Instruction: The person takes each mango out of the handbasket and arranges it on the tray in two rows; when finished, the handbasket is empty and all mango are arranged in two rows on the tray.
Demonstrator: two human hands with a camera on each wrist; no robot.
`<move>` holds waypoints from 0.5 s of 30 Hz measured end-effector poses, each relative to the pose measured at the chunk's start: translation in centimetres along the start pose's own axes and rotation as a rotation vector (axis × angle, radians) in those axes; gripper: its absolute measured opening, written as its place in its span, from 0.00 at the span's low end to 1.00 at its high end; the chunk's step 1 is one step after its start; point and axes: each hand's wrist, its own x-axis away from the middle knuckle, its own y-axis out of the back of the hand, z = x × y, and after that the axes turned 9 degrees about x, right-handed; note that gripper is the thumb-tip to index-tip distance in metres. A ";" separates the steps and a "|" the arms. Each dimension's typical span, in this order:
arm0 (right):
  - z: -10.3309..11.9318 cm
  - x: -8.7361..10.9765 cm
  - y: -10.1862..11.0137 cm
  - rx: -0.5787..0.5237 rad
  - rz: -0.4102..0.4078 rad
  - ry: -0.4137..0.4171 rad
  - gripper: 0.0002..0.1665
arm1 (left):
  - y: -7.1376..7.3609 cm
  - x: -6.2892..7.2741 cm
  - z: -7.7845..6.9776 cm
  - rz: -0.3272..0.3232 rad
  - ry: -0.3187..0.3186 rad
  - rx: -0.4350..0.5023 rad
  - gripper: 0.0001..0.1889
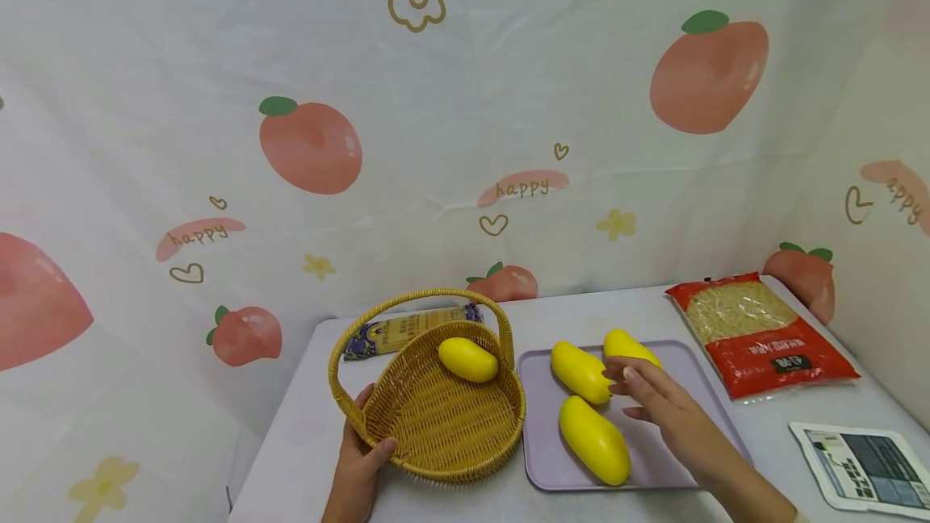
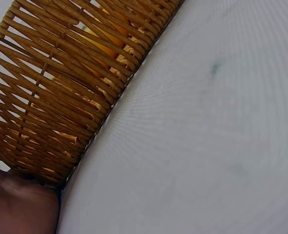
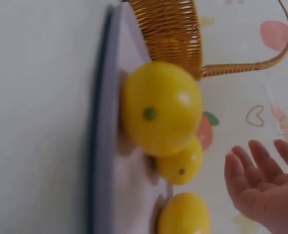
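Observation:
My left hand (image 1: 356, 466) grips the near-left side of a wicker basket (image 1: 450, 438) with a tall arched handle, thumb over the rim. In the left wrist view the palm lies against the woven wall (image 2: 46, 87). Inside the basket, toward the back, lies one yellow mango (image 1: 468, 359). To the right, a lilac tray (image 1: 541, 450) carries three more: a near mango (image 1: 594, 440), a middle mango (image 1: 581, 372) and a far mango (image 1: 630, 347) partly behind my fingers. My right hand (image 1: 676, 418) hovers over the tray with fingers extended, holding nothing; the right wrist view shows it apart from the fruit.
Behind the basket lies a yellow and blue packet (image 1: 414, 331). A red bag of pasta (image 1: 763, 337) sits right of the tray, with a white-framed tablet-like panel (image 1: 865, 466) at the near right. A fruit-print cloth (image 1: 436, 103) hangs behind the white table.

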 end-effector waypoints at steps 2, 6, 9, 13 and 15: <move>0.6 -0.1 0.0 -0.043 0.018 0.052 0.35 | 0.0 0.0 0.1 -0.006 0.003 -0.001 0.45; 1.5 -0.4 -0.1 -0.141 0.070 0.188 0.34 | 0.0 -0.1 0.1 -0.015 0.008 -0.013 0.44; 2.1 -0.7 -0.3 -0.231 0.134 0.312 0.34 | 0.1 -0.1 0.1 -0.010 0.002 -0.020 0.45; 2.8 -1.4 -0.7 -0.310 0.233 0.447 0.38 | 0.2 -0.2 0.2 -0.014 0.003 -0.022 0.45; 3.1 -1.8 -1.0 -0.333 0.268 0.486 0.39 | 0.2 -0.3 0.3 -0.020 0.009 -0.026 0.45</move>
